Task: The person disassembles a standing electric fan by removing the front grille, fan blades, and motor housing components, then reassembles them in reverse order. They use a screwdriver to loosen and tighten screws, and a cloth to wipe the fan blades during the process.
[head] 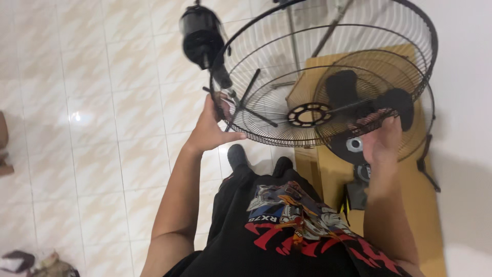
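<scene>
In the head view, the left hand [207, 131] closes its grip on the rim of a black wire fan guard [328, 77], held above the tiled floor [102, 102]. The right hand [382, 143] grips the opposite rim, over black fan blades [359, 97] and a cardboard sheet [410, 195].

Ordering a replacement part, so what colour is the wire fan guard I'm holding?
Black: the wire fan guard is black throughout, rim and hub ring included, seen clearly in the head view.

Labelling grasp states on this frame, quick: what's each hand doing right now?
Left hand: closed on the rim of the black wire fan guard.
Right hand: gripping the same guard's rim on the opposite side.
</scene>
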